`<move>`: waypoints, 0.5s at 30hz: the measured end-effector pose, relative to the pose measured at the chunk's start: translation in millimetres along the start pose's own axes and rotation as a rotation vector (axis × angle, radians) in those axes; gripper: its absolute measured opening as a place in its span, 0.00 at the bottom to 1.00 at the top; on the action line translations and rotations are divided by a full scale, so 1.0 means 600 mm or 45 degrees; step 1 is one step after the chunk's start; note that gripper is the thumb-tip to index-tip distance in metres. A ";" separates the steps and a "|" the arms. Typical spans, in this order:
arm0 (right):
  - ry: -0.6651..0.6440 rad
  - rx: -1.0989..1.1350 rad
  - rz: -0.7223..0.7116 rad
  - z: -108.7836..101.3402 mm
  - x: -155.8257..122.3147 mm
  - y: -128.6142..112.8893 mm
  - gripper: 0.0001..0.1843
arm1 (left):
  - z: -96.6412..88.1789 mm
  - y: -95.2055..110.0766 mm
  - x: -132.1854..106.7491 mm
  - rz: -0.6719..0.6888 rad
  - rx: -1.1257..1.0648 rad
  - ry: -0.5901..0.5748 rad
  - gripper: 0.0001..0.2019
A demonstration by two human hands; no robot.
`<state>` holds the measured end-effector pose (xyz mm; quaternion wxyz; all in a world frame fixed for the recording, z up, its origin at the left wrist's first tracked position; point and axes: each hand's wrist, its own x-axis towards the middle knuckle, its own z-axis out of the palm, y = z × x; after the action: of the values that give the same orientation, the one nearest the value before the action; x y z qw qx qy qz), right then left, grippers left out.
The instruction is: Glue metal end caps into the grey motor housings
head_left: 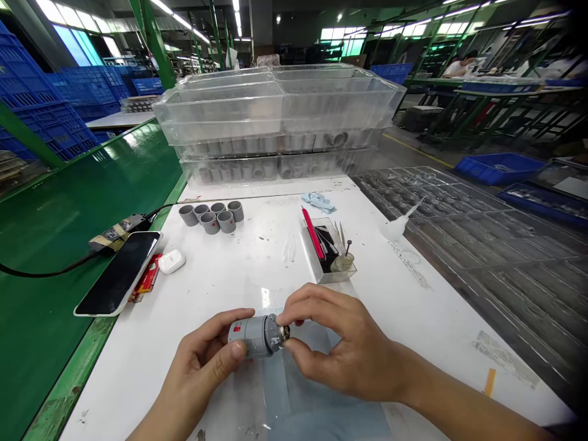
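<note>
While the left hand (pixel 202 361) grips a gray cylindrical housing (pixel 256 335) above the worktop (pixel 275 269), the right hand (pixel 344 349) pinches its exposed metal end (pixel 281 332). Farther out, a cluster of gray sleeves (pixel 210 222) stands unused on the worktop, with more in stacked clear trays (pixel 275 135).

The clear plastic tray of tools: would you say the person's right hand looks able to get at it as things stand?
Probably yes. The right hand is pinching the grey cylindrical part, held also by the left hand, but the clear tray sits just ahead on the white table, with nothing visible between them.
</note>
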<state>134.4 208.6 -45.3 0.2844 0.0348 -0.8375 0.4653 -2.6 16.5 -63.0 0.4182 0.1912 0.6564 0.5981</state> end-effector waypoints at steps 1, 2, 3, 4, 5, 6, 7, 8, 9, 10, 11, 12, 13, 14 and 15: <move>0.000 0.003 -0.002 0.000 0.000 0.000 0.18 | 0.000 0.000 0.000 0.000 -0.002 0.001 0.25; -0.001 0.006 -0.004 0.000 0.001 0.000 0.18 | 0.001 0.000 -0.001 -0.003 -0.005 0.003 0.25; 0.000 0.008 -0.005 0.000 0.001 0.000 0.18 | 0.001 0.001 -0.001 -0.006 -0.007 0.008 0.25; 0.001 0.008 -0.008 0.000 0.001 0.000 0.18 | 0.002 0.002 -0.001 -0.007 -0.008 0.015 0.25; 0.001 0.008 -0.007 0.000 0.001 0.001 0.18 | 0.002 0.002 -0.002 -0.006 -0.007 0.022 0.25; -0.001 0.009 -0.007 0.000 0.001 0.001 0.18 | 0.003 0.003 -0.002 -0.005 -0.003 0.029 0.26; -0.003 0.009 -0.008 0.001 0.000 0.002 0.18 | 0.003 0.003 -0.002 -0.004 0.001 0.035 0.26; -0.003 0.009 -0.011 0.001 0.000 0.002 0.18 | 0.003 0.004 -0.002 -0.002 0.007 0.039 0.26; -0.002 0.010 -0.014 0.001 -0.001 0.002 0.18 | 0.004 0.004 -0.002 0.000 0.012 0.043 0.26; 0.000 0.011 -0.017 0.002 -0.002 0.002 0.17 | 0.004 0.004 -0.003 0.002 0.018 0.046 0.26; 0.003 0.012 -0.022 0.002 -0.002 0.002 0.18 | 0.004 0.004 -0.003 0.006 0.024 0.048 0.26; 0.005 0.012 -0.026 0.003 -0.003 0.002 0.18 | 0.005 0.004 -0.003 0.012 0.032 0.050 0.26; 0.003 0.014 -0.026 0.003 -0.003 0.002 0.18 | 0.005 0.005 -0.003 0.017 0.041 0.050 0.26; 0.001 0.016 -0.025 0.003 -0.003 0.002 0.18 | 0.005 0.005 -0.003 0.019 0.047 0.050 0.26; 0.000 0.019 -0.022 0.004 -0.003 0.001 0.18 | 0.005 0.005 -0.003 0.018 0.050 0.052 0.26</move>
<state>134.5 207.0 -47.7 0.2881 0.0440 -0.8337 0.4691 0.0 17.7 -59.5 0.3967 0.1919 0.6750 0.5917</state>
